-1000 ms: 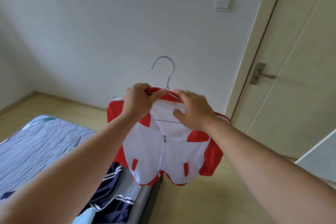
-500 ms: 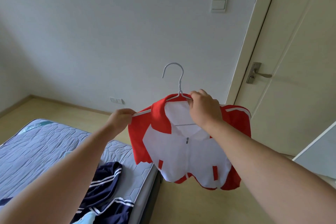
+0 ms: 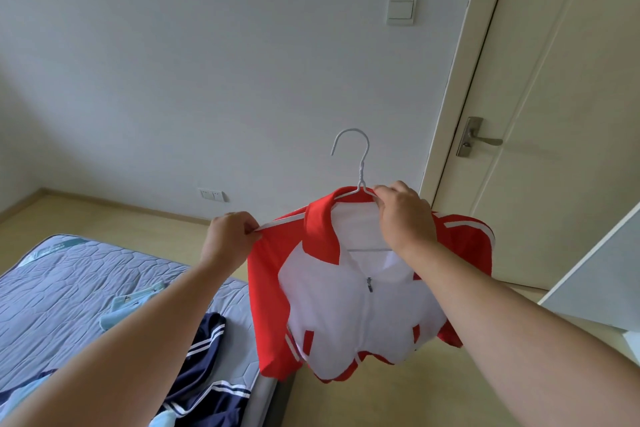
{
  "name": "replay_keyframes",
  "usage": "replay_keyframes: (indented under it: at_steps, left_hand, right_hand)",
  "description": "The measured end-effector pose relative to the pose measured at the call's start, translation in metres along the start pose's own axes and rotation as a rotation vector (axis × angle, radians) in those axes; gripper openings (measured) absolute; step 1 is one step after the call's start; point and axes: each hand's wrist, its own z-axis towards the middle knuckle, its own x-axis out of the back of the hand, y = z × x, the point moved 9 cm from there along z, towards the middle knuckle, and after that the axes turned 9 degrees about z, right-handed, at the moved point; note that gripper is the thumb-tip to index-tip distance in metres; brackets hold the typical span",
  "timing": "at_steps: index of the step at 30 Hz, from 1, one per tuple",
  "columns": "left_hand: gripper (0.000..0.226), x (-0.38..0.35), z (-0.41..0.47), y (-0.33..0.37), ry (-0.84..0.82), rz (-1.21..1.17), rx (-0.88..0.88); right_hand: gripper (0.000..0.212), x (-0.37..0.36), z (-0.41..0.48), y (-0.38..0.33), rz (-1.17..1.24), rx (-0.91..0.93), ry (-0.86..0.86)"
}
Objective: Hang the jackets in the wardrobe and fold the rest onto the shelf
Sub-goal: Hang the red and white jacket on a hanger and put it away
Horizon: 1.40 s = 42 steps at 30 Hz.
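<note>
Head view: the right hand (image 3: pixel 405 218) is pinching the thin white wire hanger (image 3: pixel 360 163) near its neck w/ curled fingers, holding the red-and-white zip-front jacket (image 3: pixel 360 315) up beside the cream door (image 3: pixel 554 80). The left hand (image 3: pixel 228 239), at the collar 1 s ago, is now pinching the shoulder seam and tugging it outward. The jacket is seating on the hanger, so it's prob. nearly ready for the wardrobe. A navy white-striped garment (image 3: pixel 204 357) is waiting on the grey quilted mattress (image 3: pixel 69 288).

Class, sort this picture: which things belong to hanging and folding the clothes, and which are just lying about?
Belong to the job: red and white jacket, white hanger, left hand pinching the jacket's shoulder, right hand gripping the hanger, navy garment, light blue garment.
Just there: mattress, light switch, wall socket, door handle.
</note>
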Motion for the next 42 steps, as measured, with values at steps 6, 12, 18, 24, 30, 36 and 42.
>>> replay_keyframes:
  at_steps: [6,12,18,24,30,36,42]
  left_hand:
    - [0.018,-0.019,-0.024,0.017,0.015,-0.024,0.001]
    - [0.034,-0.007,-0.005,0.025,0.02,-0.028,-0.032]
    - [0.042,0.004,0.006,0.084,0.061,0.009,-0.34]
    - [0.043,-0.013,-0.005,0.19,-0.01,-0.042,-0.673]
    - [0.025,-0.019,-0.003,0.273,-0.059,-0.061,-0.826]
    - [0.028,-0.007,-0.018,0.363,0.067,-0.223,-0.993]
    - [0.029,-0.094,-0.071,0.427,-0.152,-0.033,-1.137]
  right_hand:
    - [0.029,0.008,-0.003,0.001,0.103,-0.018,0.067]
    - [0.029,0.016,-0.004,-0.007,0.165,0.041,0.128]
    - [0.026,0.028,-0.006,-0.014,0.134,0.081,0.175]
    - [0.02,0.037,-0.022,0.01,0.106,-0.021,0.163]
    - [0.015,0.076,-0.039,0.046,0.026,-0.191,0.142]
    - [0.013,0.161,-0.061,0.082,-0.091,-0.32,0.415]
    - [0.021,0.158,-0.128,0.161,-0.066,-0.55,0.229]
